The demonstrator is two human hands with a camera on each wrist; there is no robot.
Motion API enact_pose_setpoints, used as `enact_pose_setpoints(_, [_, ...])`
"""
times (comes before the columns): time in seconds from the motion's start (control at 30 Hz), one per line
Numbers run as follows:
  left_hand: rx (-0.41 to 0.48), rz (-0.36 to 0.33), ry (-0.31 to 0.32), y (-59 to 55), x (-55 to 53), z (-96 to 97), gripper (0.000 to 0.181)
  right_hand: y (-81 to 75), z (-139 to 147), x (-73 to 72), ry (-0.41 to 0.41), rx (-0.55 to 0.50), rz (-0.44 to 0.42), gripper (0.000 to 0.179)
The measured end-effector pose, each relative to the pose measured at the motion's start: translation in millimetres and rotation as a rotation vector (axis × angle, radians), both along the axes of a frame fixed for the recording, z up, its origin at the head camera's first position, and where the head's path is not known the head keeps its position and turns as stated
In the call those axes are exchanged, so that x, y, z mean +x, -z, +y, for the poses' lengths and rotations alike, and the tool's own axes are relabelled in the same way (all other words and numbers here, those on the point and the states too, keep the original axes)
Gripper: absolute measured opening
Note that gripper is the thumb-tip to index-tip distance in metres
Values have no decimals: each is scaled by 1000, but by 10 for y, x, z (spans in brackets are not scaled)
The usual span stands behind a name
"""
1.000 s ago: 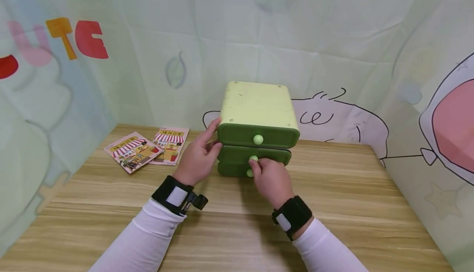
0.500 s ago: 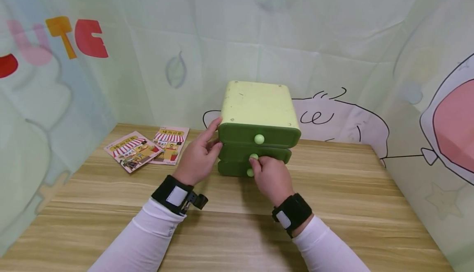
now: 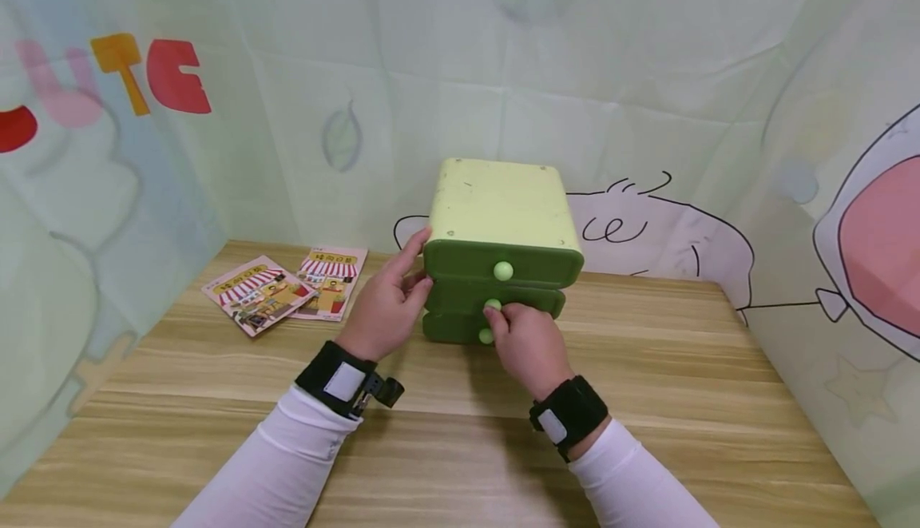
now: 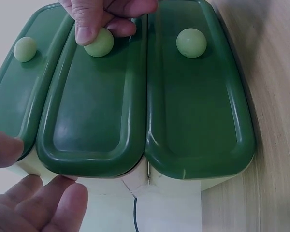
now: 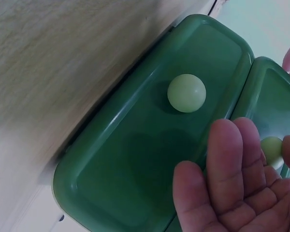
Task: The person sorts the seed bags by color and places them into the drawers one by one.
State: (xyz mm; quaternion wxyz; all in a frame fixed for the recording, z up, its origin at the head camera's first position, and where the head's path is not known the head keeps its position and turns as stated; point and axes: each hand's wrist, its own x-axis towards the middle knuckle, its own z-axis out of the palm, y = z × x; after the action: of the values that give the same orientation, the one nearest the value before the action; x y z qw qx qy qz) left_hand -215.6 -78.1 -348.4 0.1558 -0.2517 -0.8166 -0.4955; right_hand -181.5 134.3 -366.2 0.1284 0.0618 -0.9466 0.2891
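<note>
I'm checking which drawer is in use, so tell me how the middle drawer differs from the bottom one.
The middle drawer has its middle knob pinched by the right hand; the bottom drawer has its bottom knob untouched. The middle drawer sits between two others; the bottom drawer is lowest, nearest the table. Both have dark green, round-cornered fronts and pale green round knobs.

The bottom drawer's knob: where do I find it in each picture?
Head: the bottom knob sits below centre, slightly right.
Left wrist: the bottom knob, upper right.
Right wrist: the bottom knob, above and right of centre.
Shared landmark: the middle knob, pinched by the right hand.
</note>
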Motion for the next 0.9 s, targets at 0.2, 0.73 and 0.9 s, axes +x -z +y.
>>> enact_pose_setpoints(0.2, [-5, -2, 2, -7, 6, 11, 72, -67, 45, 29, 6, -31, -6, 44])
enact_pose_setpoints(0.73, [-32, 14, -34, -8, 3, 21, 72, -428, 21, 24, 53, -152, 131, 43])
enact_pose_setpoints(0.9, [-31, 7, -41, -15, 12, 19, 73, -453, 7, 8, 45, -147, 147, 46])
